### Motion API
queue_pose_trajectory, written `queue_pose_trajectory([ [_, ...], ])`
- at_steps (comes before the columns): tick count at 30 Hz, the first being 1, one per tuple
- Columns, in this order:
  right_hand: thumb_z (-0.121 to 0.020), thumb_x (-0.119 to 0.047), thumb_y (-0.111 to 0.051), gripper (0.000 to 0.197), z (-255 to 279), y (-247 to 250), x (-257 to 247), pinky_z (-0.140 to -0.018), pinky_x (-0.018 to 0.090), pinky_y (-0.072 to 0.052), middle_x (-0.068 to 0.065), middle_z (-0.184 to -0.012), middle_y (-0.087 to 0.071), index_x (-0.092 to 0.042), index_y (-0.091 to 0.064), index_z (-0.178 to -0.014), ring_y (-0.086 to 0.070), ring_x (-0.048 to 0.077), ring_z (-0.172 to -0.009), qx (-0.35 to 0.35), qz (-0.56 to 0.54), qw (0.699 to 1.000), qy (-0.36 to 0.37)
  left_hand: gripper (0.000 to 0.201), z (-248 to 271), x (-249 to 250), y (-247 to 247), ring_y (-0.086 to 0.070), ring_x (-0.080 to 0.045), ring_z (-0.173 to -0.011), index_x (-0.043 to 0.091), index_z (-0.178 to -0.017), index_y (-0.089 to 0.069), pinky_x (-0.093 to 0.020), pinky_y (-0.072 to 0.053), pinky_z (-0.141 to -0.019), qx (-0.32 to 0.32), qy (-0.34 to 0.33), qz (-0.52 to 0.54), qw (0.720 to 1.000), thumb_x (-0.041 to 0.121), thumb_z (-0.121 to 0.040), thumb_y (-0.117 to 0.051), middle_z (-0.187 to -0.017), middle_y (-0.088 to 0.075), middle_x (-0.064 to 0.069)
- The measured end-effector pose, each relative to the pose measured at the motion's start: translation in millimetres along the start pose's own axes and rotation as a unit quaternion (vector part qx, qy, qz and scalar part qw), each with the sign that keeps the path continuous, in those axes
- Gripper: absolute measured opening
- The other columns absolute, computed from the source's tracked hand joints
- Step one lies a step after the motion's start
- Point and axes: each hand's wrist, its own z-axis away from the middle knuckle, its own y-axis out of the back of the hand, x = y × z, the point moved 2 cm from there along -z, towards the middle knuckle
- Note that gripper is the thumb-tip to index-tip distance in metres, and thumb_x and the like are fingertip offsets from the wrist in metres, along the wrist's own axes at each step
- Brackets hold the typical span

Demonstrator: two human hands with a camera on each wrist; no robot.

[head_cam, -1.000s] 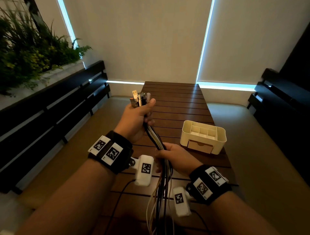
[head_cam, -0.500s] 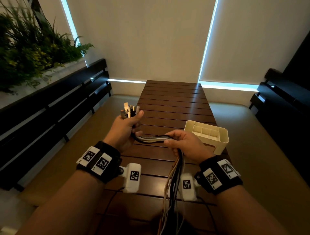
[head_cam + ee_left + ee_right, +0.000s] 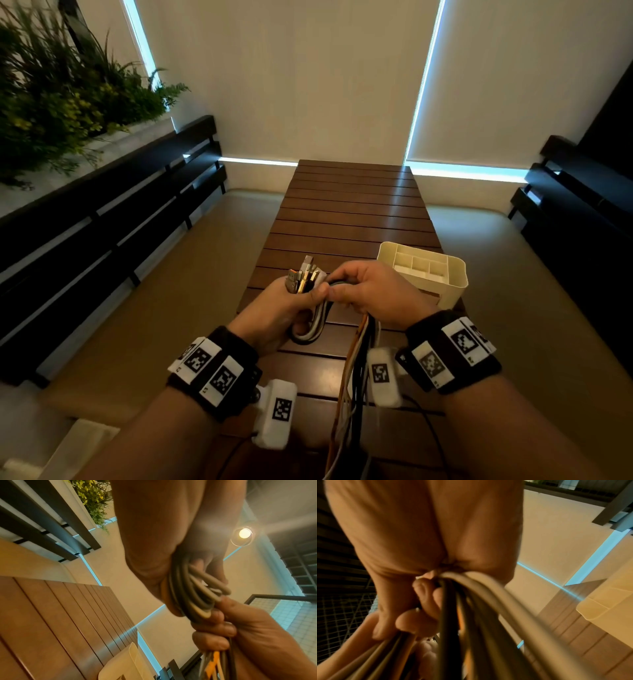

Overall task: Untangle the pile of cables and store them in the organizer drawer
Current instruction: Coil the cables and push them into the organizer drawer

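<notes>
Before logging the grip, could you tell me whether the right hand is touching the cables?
Touching: the right wrist view shows the right hand curled round the cables.

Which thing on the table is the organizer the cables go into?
Start at the long slatted wooden table. Near its right edge, just beyond the right hand, stands the organizer. It is a cream plastic box with rounded corners and an open top split into small compartments, the only pale thing standing on the dark wood.

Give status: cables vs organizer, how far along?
Done: cables gathered, plug ends aligned in the left hand. In hand: right hand folding the bundle into a loop; tails hang below. Left: nothing visible in the organizer compartments; its drawer is hidden.
</notes>
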Motion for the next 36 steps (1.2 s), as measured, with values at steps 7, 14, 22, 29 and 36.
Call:
queue_pose_trajectory([
  [7, -0.082, -0.01, -0.079, 0.03, -7.3, 4.0, -12.2, -0.048, 0.027, -0.038, 0.01, -0.076, -0.068, -0.018, -0.052, -0.092, -0.052, 0.016, -0.054, -0.035, -0.023, 0.999, -0.016, 0.023, 5.8, 10.8, -3.9, -0.064, -0.014, -0.078, 0.01, -0.105, -0.07, -0.024, -0.049, -0.064, -0.077, 0.003, -0.1, 0.992, 0.014, -0.083, -0.076, -0.095, -0.069, -0.007],
  [14, -0.083, -0.015, -0.078, 0.028, -4.9, 4.7, -6.9, -0.05, 0.023, -0.048, 0.0, -0.067, -0.068, -0.014, -0.053, -0.097, -0.057, 0.012, -0.053, 0.017, -0.071, 0.997, 0.009, 0.018, 0.1, 26.7, -12.2, -0.067, -0.025, -0.075, -0.003, -0.104, -0.066, -0.038, -0.055, -0.065, 0.021, -0.057, -0.14, 0.988, -0.004, -0.086, -0.062, -0.085, -0.071, -0.012],
  [22, -0.103, -0.021, -0.05, 0.012, -0.1, -31.3, 24.4, -0.086, 0.047, -0.057, 0.003, -0.078, -0.067, -0.013, -0.058, -0.108, -0.069, 0.023, -0.077, 0.064, -0.274, 0.957, -0.066, 0.022, -10.0, 50.6, -1.9, -0.053, -0.02, -0.056, 0.013, -0.074, -0.056, -0.031, -0.046, -0.048, 0.16, -0.126, -0.033, 0.978, 0.0, -0.092, -0.057, -0.057, -0.05, -0.002],
  [29, -0.104, -0.027, -0.049, 0.016, -14.0, 16.0, -12.6, -0.049, 0.023, -0.043, -0.006, -0.065, -0.053, -0.021, -0.064, -0.108, -0.049, 0.009, -0.054, 0.181, -0.131, 0.974, 0.041, 0.014, -11.0, 53.0, 1.1, -0.056, -0.02, -0.059, -0.001, -0.105, -0.064, -0.031, -0.049, -0.053, 0.139, -0.113, -0.051, 0.983, 0.002, -0.092, -0.061, -0.063, -0.055, -0.004],
  [36, -0.101, -0.022, -0.054, 0.024, -2.8, 16.1, 24.7, -0.096, 0.055, -0.054, -0.004, -0.108, -0.072, -0.024, -0.077, -0.096, -0.067, 0.026, -0.106, 0.195, -0.17, 0.966, 0.027, 0.016, -3.2, 47.0, 15.3, -0.054, -0.019, -0.057, 0.011, -0.079, -0.06, -0.031, -0.047, -0.05, 0.177, -0.106, -0.041, 0.978, 0.004, -0.093, -0.06, -0.061, -0.054, -0.003],
])
